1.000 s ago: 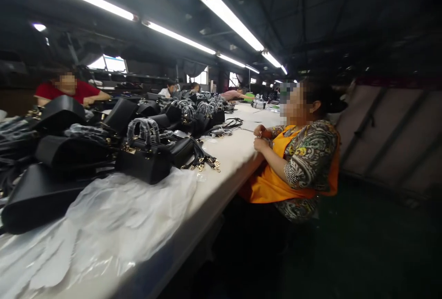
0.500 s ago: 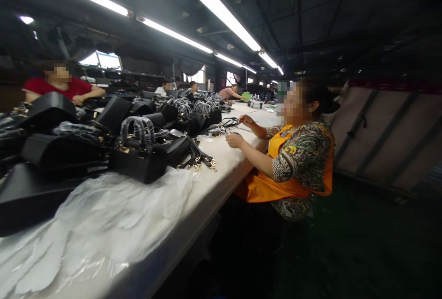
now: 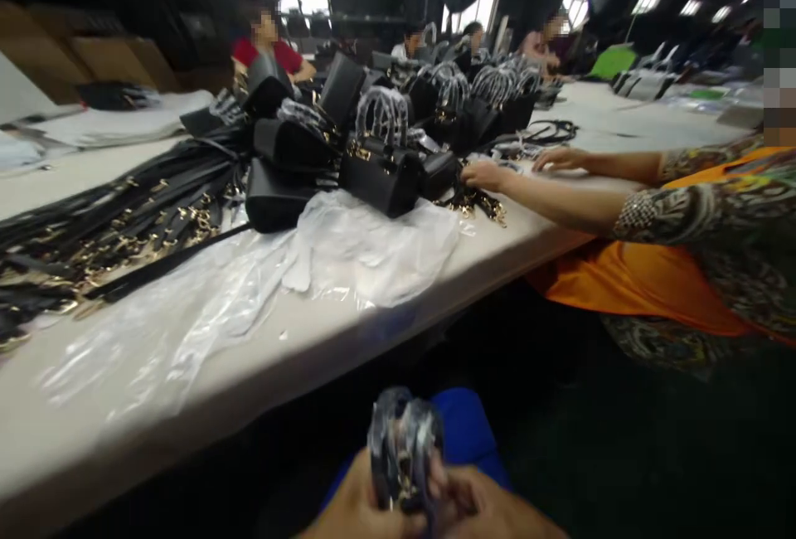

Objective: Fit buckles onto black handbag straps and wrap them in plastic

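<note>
At the bottom of the head view, my left hand is closed round a bag with two black handles in clear plastic wrap. My right hand is closed at the right side of the same handles, its fingers near the gold fittings. The bag's body is mostly hidden by my hands and the frame's lower edge. Blue cloth shows just behind the handles. Both hands are below the table's front edge.
On the long table lie clear plastic bags, piled black handbags and black straps with gold clips. A person in an orange apron reaches over the table from the right. Other people sit across it.
The view has swung left and down. My hands and the wrapped handles have come into sight. The hands of the person at the right are now lower, at the strap clips and tabletop.
</note>
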Motion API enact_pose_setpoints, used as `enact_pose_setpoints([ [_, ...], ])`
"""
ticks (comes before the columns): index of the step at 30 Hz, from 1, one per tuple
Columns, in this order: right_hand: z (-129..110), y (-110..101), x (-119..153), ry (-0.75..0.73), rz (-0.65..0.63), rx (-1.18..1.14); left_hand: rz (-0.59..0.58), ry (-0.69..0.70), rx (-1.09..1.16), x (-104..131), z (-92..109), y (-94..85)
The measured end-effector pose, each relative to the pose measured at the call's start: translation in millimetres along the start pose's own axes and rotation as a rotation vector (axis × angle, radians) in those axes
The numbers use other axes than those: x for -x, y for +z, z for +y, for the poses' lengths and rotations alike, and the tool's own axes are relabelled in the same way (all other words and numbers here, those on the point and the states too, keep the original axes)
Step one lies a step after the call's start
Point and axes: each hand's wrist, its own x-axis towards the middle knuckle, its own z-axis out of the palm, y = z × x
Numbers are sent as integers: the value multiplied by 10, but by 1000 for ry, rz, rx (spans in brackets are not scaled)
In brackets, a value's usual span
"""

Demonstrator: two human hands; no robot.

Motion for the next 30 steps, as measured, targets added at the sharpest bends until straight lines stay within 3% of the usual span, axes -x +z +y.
enact_pose_setpoints([
  [3,-44,-30,82,7,-11,-83,38,32,216,-36,3,-7],
  [7,-313,-158,12,-158,301,-67,-13,-29,431,-30,106,-19],
  [8,-362,-150,-19,-182,285,-99,-38,-52,442,-19,126,-19],
  [12,-410,-15,-139,-198,-22,-227,-106,-128,419,9,129,-20],
  [14,-367,49,-186,-175,-37,-247,-135,-170,429,11,91,-34],
  [20,-137,170,-175,-176,290,-160,-89,-236,624,56,-137,-88],
  [24,55,297,-117,-171,425,-219,-10,-211,731,114,-328,-20],
  [30,329,390,-191,-147,701,-233,141,-156,721,66,-557,62],
])
